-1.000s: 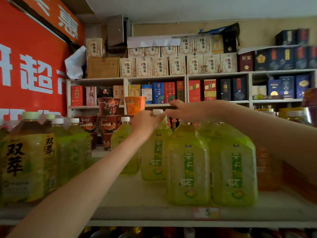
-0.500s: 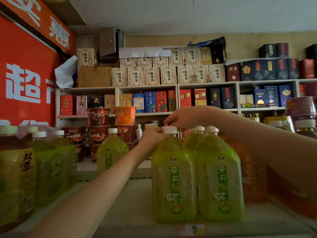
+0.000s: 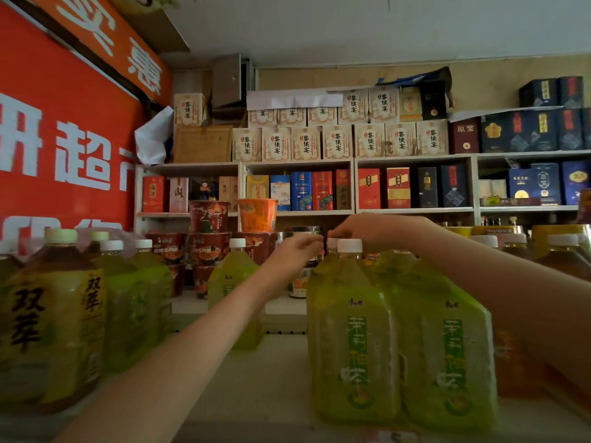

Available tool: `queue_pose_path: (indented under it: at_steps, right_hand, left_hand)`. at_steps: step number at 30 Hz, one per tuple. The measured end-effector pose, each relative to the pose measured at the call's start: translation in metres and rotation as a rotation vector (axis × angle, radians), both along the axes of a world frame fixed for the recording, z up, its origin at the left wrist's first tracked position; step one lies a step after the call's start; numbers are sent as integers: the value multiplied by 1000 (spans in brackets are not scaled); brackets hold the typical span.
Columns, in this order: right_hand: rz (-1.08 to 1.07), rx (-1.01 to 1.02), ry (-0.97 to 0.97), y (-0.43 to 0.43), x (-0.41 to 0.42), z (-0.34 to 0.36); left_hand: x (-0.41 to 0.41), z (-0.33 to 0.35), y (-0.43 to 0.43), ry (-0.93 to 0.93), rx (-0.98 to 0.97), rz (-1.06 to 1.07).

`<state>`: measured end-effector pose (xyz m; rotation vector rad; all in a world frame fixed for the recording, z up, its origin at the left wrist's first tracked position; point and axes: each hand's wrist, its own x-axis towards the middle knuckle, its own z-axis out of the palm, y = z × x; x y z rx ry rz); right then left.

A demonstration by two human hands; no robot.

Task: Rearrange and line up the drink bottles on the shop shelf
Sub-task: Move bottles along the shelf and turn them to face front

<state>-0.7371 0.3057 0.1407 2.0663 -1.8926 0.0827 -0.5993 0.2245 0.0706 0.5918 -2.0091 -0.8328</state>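
L hand [image 3: 297, 251] fingers pinch rear bottle [image 3: 332, 243] cap, behind front bottles [image 3: 351, 330] on shelf [image 3: 256, 394]; R hand [image 3: 377, 230] fingers curled, hold unclear. We flag risk: forearms nudge front bottles off edge.

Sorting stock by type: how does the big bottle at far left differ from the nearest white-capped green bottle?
The far-left bottle holds dark amber drink; the green bottle holds pale green. Caps: far-left bottle pale green, green bottle white. Labels: far-left bottle yellow with black characters, green bottle a green strip. Both stand upright on the shelf.
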Motion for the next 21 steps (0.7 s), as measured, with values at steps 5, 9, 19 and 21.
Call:
queue_pose_path:
  at_steps: [5,9,19,21]
  right_hand:
    - [10,32,-124,0,0,4]
    - [22,47,-216,-4,-1,8]
    - [29,52,-113,-4,-3,4]
    - [24,60,-71,-2,-4,4]
  left_hand:
    - [48,2,-30,130,-402,433]
    - [79,-7,-65,154,-369,630]
    - [96,-26,-103,19,235,194]
    - [90,-24,-106,51,169,270]
